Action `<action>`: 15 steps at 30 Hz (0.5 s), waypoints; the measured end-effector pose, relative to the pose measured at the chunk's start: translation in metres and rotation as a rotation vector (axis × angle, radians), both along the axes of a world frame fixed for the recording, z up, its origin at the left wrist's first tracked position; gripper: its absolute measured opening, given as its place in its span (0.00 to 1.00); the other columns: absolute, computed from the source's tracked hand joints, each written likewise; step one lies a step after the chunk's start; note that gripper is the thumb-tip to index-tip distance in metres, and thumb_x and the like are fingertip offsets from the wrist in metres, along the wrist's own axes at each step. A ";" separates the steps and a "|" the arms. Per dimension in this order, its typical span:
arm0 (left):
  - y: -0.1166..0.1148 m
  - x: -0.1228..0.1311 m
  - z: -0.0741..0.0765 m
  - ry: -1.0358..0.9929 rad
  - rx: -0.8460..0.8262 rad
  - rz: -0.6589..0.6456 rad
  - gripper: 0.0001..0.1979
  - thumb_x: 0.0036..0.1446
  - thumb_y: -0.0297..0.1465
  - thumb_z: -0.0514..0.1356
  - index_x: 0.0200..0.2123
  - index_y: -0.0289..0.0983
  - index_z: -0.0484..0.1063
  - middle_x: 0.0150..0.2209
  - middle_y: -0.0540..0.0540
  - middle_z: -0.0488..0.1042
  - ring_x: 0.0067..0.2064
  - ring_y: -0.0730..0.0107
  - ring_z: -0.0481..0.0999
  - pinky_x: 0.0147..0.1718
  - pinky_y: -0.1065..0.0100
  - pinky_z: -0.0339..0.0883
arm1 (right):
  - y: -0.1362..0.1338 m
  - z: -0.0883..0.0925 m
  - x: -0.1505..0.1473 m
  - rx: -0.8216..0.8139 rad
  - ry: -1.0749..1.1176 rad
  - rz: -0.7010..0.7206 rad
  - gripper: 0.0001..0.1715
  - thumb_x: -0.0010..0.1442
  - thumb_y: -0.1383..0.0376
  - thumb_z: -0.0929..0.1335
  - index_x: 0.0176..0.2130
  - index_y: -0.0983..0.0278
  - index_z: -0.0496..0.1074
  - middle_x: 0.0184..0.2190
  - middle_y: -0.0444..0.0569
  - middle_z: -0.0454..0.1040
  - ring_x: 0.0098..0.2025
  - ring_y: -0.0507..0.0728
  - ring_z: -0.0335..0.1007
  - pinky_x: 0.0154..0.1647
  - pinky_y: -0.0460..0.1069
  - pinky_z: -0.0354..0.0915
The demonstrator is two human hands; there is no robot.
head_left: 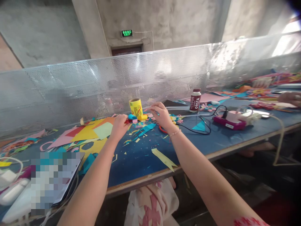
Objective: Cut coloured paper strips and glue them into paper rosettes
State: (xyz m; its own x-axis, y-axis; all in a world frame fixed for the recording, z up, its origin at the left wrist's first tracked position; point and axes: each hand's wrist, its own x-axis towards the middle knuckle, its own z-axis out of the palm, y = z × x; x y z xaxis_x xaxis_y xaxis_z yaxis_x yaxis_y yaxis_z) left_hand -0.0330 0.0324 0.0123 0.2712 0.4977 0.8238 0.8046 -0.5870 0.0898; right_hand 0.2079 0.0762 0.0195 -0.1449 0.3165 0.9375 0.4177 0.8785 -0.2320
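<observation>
My left hand (pixel 119 126) reaches over the blue tabletop with its fingers curled down beside a small cluster of blue, pink and red pieces. What it grips is hidden. A yellow printed cylinder (pixel 136 108) stands upright just beyond it, with a small yellow paper roll (pixel 142 117) at its foot. To the right, my right hand (pixel 161 115) has its thumb and fingertips pinched together near the cylinder; anything between them is too small to make out. Part of a red-orange ring (pixel 162 129) shows under that wrist. Blue paper scraps (pixel 147 128) lie between my hands.
Coloured paper sheets (pixel 91 129) and a tablet-like device (pixel 70 182) are at left. On the right stand a dark red COSTA bottle (pixel 195 101) and a purple power strip (pixel 229 123) with trailing cables. A perforated metal screen (pixel 77 84) runs behind. Another person's hand (pixel 290 99) is far right.
</observation>
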 end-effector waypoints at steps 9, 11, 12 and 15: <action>-0.013 0.001 0.021 -0.386 -0.345 -0.239 0.14 0.43 0.32 0.66 0.34 0.37 0.68 0.31 0.51 0.71 0.33 0.71 0.71 0.34 0.67 0.68 | 0.015 0.002 0.008 -0.461 0.442 0.304 0.14 0.53 0.61 0.68 0.42 0.61 0.71 0.35 0.46 0.72 0.36 0.53 0.71 0.38 0.52 0.69; -0.016 0.000 0.026 -0.469 -0.327 -0.282 0.15 0.41 0.33 0.67 0.34 0.37 0.68 0.30 0.51 0.70 0.31 0.71 0.71 0.31 0.67 0.69 | 0.019 0.000 0.007 -0.528 0.545 0.366 0.20 0.49 0.59 0.70 0.43 0.60 0.69 0.33 0.45 0.73 0.34 0.52 0.71 0.38 0.51 0.69; -0.018 0.000 0.028 -0.498 -0.313 -0.299 0.16 0.41 0.33 0.67 0.34 0.37 0.68 0.30 0.50 0.70 0.31 0.71 0.71 0.30 0.67 0.69 | 0.021 -0.001 0.006 -0.553 0.573 0.378 0.22 0.48 0.59 0.71 0.43 0.60 0.69 0.33 0.44 0.73 0.34 0.52 0.71 0.37 0.51 0.69; -0.023 -0.002 0.033 -0.527 -0.268 -0.336 0.17 0.41 0.32 0.68 0.36 0.37 0.69 0.31 0.49 0.72 0.32 0.71 0.72 0.30 0.67 0.71 | 0.022 -0.003 0.001 -0.631 0.571 0.375 0.25 0.45 0.56 0.72 0.43 0.60 0.68 0.31 0.44 0.73 0.33 0.53 0.72 0.34 0.50 0.69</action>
